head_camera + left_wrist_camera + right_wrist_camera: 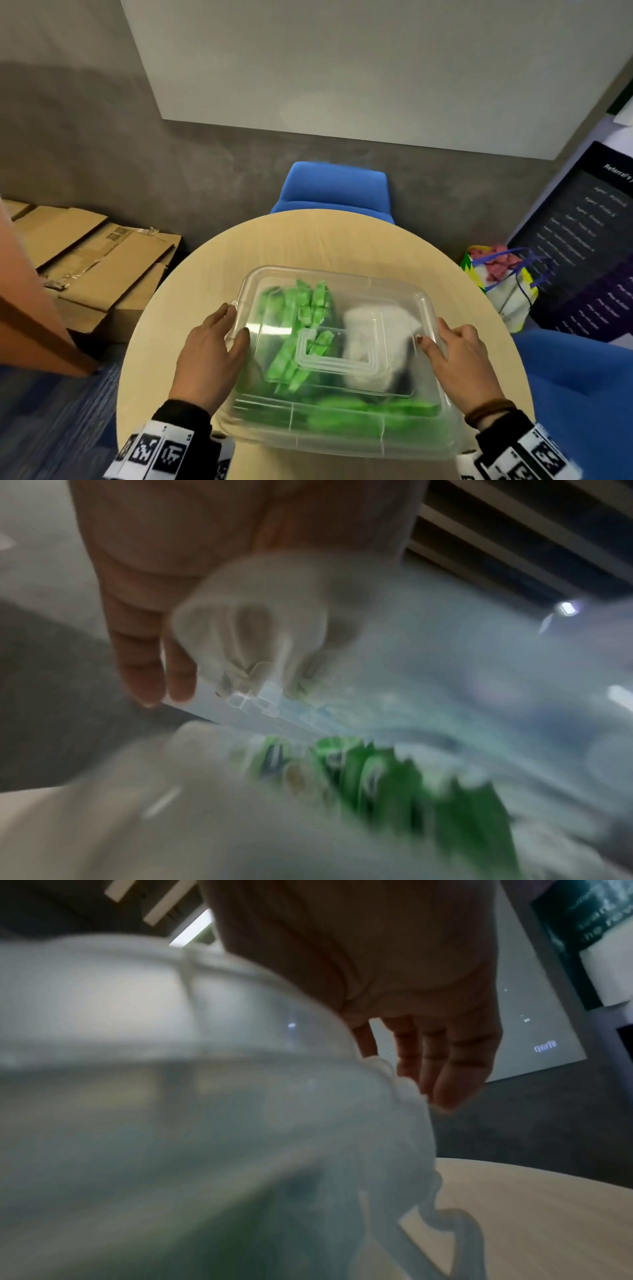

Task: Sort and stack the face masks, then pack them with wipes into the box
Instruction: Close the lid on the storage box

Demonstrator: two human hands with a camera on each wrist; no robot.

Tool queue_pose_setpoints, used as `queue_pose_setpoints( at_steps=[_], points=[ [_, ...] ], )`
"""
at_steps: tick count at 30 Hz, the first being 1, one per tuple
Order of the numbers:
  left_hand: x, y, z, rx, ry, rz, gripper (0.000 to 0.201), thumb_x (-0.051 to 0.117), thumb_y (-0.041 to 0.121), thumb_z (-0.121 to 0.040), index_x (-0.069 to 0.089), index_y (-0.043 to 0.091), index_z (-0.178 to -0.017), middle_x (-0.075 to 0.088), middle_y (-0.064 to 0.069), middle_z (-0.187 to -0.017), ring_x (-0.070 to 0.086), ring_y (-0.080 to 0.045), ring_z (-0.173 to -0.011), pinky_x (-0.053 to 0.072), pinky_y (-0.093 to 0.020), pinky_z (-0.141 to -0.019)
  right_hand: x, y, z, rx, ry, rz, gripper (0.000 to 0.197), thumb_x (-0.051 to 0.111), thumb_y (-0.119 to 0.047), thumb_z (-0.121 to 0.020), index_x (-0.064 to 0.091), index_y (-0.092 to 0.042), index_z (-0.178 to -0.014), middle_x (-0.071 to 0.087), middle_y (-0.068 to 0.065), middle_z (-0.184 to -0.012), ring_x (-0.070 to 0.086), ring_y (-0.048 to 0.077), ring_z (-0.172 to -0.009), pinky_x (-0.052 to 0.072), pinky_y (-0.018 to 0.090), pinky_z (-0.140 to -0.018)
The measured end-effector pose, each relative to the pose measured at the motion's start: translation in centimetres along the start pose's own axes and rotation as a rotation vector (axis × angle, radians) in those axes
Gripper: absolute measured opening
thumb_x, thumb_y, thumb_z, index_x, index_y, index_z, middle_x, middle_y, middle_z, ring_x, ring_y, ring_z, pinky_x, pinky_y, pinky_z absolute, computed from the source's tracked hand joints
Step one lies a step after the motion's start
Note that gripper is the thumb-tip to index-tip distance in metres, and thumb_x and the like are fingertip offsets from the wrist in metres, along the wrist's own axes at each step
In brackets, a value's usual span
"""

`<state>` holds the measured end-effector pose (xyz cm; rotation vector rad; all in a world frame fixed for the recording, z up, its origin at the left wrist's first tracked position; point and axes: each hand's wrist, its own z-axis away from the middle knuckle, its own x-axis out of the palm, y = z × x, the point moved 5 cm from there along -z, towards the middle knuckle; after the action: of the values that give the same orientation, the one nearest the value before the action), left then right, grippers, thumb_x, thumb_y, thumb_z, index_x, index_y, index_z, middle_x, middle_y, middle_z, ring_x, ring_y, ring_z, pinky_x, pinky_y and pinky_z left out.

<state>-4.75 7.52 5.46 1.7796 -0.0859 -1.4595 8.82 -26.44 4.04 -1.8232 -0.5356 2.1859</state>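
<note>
Flanking lidded box (342,425), hands (thumbs on lid)

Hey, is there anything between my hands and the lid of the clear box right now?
Nothing visible: left hand and right hand are already on the lid at its two side edges, thumbs on top.

1. The box (342,428) and its lid (337,329) are seen as clear, colourless plastic.
2. Bright green packets (294,342) are shown through the lid, beside a white bundle (370,346) with black under it.
3. The round table (308,240) is finished in pale beige wood grain.
4. The chair (334,190) is upholstered in vivid blue.
5. Black-and-white square marker patterns are carried on the wrist bands (154,452).
6. The flattened cartons (99,260) are plain brown.
7. The poster (582,246) is dark with white lettering.
</note>
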Motion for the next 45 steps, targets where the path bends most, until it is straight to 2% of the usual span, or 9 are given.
queue_pose_setpoints(
  at_steps=[7, 12, 27, 30, 32, 34, 36, 41, 45],
  points=[
    [1.4, -0.7, 1.8, -0.016, -0.039, 0.024, 0.049, 0.045, 0.033, -0.100, 0.043, 0.013, -0.145, 0.040, -0.003, -0.151, 0.040, -0.018, -0.137, 0.032, -0.031, -0.110, 0.3, 0.3, -0.4, -0.005, -0.131, -0.075, 0.062, 0.039, -0.041, -0.098, 0.018, -0.015, -0.151, 0.039, 0.012, -0.138, 0.045, 0.028, -0.123, 0.035, 0.031, -0.101],
    [1.8, -1.5, 1.5, -0.018, -0.102, 0.047, 0.053, 0.042, 0.035, -0.100, 0.035, 0.014, -0.149, 0.035, -0.001, -0.154, 0.033, -0.015, -0.142, 0.025, -0.028, -0.115, 0.6, 0.6, 0.1, -0.050, -0.219, -0.137, 0.066, 0.037, -0.041, -0.099, 0.009, -0.016, -0.152, 0.024, 0.004, -0.156, 0.031, 0.018, -0.139, 0.025, 0.027, -0.110],
    [1.5, -1.3, 1.5, -0.034, -0.100, 0.097, 0.053, 0.051, 0.032, -0.096, 0.042, 0.012, -0.145, 0.042, -0.004, -0.150, 0.040, -0.021, -0.137, 0.028, -0.033, -0.114, 1.3, 1.9, 0.0, -0.068, -0.304, -0.302, 0.077, 0.047, -0.042, -0.095, 0.000, -0.018, -0.152, 0.009, -0.005, -0.157, 0.023, 0.012, -0.142, 0.017, 0.026, -0.116],
    [1.5, -1.0, 1.6, -0.052, -0.098, 0.084, 0.053, 0.054, 0.029, -0.095, 0.044, 0.011, -0.144, 0.043, -0.006, -0.150, 0.041, -0.025, -0.137, 0.027, -0.036, -0.115, 2.2, 3.2, -0.5, 0.094, -0.347, -0.515, 0.107, 0.060, -0.057, -0.082, -0.017, -0.022, -0.149, 0.013, -0.002, -0.156, 0.029, 0.018, -0.140, 0.025, 0.032, -0.114],
    [1.4, -0.9, 1.7, -0.078, -0.106, 0.056, 0.054, 0.054, 0.030, -0.095, 0.044, 0.011, -0.144, 0.043, -0.006, -0.150, 0.042, -0.027, -0.136, 0.027, -0.037, -0.115, 3.4, 4.7, -0.1, 0.338, -0.410, -0.717, 0.132, 0.074, -0.070, -0.058, -0.005, -0.022, -0.151, 0.038, 0.010, -0.149, 0.047, 0.029, -0.128, 0.045, 0.044, -0.100],
    [1.5, -1.0, 1.6, -0.090, -0.116, 0.024, 0.055, 0.052, 0.034, -0.094, 0.044, 0.012, -0.144, 0.043, -0.005, -0.150, 0.043, -0.029, -0.135, 0.029, -0.040, -0.114, 4.2, 4.9, 0.6, 0.441, -0.564, -0.885, 0.116, 0.083, -0.065, -0.048, 0.039, -0.012, -0.141, 0.057, 0.019, -0.130, 0.059, 0.040, -0.112, 0.051, 0.052, -0.092],
    [1.6, -1.2, 1.4, -0.102, -0.119, -0.009, 0.056, 0.051, 0.037, -0.093, 0.045, 0.012, -0.143, 0.043, -0.005, -0.150, 0.045, -0.031, -0.133, 0.031, -0.044, -0.112, 4.3, 4.4, 0.9, 0.426, -0.596, -0.942, 0.093, 0.087, -0.058, -0.048, 0.061, -0.006, -0.121, 0.064, 0.022, -0.118, 0.063, 0.040, -0.103, 0.050, 0.054, -0.091],
    [2.3, -2.4, 0.6, -0.074, -0.087, -0.049, 0.063, 0.053, 0.047, -0.089, 0.050, 0.009, -0.139, 0.048, -0.011, -0.146, 0.049, -0.036, -0.129, 0.036, -0.054, -0.108, 2.4, 4.1, 0.6, 0.376, -0.308, -0.863, 0.067, 0.085, -0.045, -0.060, 0.058, -0.007, -0.108, 0.067, 0.005, -0.092, 0.065, 0.017, -0.077, 0.048, 0.025, -0.062],
    [2.6, -3.0, 0.3, -0.035, -0.038, -0.066, 0.073, 0.051, 0.061, -0.087, 0.053, 0.006, -0.136, 0.051, -0.013, -0.142, 0.050, -0.037, -0.128, 0.037, -0.055, -0.107, 0.5, 3.1, 0.6, 0.198, -0.010, -0.527, 0.045, 0.079, -0.045, -0.068, 0.054, -0.013, -0.086, 0.056, -0.001, -0.082, 0.051, 0.015, -0.073, 0.036, 0.024, -0.057]
  ],
)
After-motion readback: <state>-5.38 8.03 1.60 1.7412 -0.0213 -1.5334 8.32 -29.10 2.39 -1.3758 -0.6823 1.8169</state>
